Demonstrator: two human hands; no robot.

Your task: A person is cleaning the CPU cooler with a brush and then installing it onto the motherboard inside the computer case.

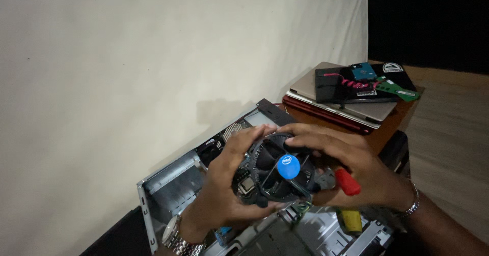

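Note:
A round black cooler fan (283, 170) with a blue centre sticker is gripped from both sides above an open grey computer case (170, 187). My left hand (226, 184) wraps its left rim, with the thumb under the fan's near edge. My right hand (346, 164) covers the top and right rim. A red screwdriver handle (347, 181) sticks out under my right palm. Beneath the fan a bit of the motherboard (246, 184) shows. Both wrists wear metal bands.
A stack of closed laptops (351, 105) lies on a brown table at the back right, with a blue circuit board, red cable and green memory stick (400, 89) on top. A yellow part (350, 220) sits in the case. A white backdrop hangs on the left.

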